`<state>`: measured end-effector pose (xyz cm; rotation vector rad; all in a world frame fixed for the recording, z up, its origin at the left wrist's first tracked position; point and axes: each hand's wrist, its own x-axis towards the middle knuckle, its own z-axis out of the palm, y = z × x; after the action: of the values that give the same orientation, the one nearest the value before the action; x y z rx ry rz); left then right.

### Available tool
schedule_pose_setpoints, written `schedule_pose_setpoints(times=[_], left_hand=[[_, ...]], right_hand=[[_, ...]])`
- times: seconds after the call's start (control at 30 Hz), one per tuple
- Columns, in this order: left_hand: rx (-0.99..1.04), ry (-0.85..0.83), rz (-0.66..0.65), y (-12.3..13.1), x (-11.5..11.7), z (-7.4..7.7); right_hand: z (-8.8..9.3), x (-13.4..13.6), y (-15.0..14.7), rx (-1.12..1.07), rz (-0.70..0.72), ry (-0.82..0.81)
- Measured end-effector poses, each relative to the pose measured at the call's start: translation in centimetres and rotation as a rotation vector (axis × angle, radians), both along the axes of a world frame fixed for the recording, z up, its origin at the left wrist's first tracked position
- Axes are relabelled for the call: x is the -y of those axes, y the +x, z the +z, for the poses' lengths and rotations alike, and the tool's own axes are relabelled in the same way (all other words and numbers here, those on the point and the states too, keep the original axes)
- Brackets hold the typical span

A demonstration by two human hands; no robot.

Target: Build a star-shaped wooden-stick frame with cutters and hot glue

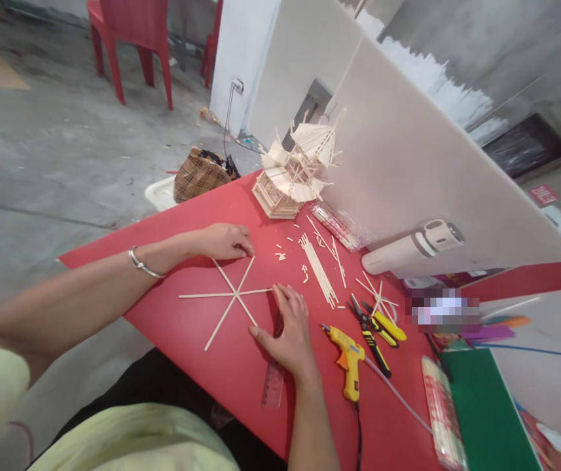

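A six-armed star of thin wooden sticks point(226, 296) lies flat on the red tabletop point(177, 353), its arms meeting in the middle. At the far side my left hand point(228, 242) has its fingers curled together, pinching the tip of one arm. My right hand point(290, 330) rests at the star's right side with thumb and fingers spread. Its fingertips touch the end of one arm, and its thumb is at the end of another. A clear ruler point(273, 384) lies partly under my right hand.
A yellow glue gun point(349, 358), pliers point(371, 337), a smaller stick star point(380, 297), loose sticks point(320, 271) and cut bits lie to the right. Behind stand a stick-built pagoda model point(294, 173) and a white bottle point(415, 247) by the partition. Packed sticks point(442, 409) lie near right.
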<state>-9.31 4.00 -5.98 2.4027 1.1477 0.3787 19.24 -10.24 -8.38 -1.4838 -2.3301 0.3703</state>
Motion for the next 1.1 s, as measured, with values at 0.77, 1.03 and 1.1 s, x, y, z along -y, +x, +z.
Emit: schedule_pose_setpoints(times=[0.77, 1.03, 1.1], left_hand=[[-0.041, 0.003, -0.009, 0.2, 0.27, 0.61], [-0.03, -0.008, 0.001, 0.17, 0.27, 0.48], [-0.032, -0.01, 0.0, 0.18, 0.26, 0.47]], right_hand=[[-0.07, -0.02, 0.08, 0.012, 0.01, 0.015], [0.28, -0.03, -0.06, 0.006, 0.002, -0.008], [0.25, -0.04, -0.05, 0.007, 0.0, -0.009]])
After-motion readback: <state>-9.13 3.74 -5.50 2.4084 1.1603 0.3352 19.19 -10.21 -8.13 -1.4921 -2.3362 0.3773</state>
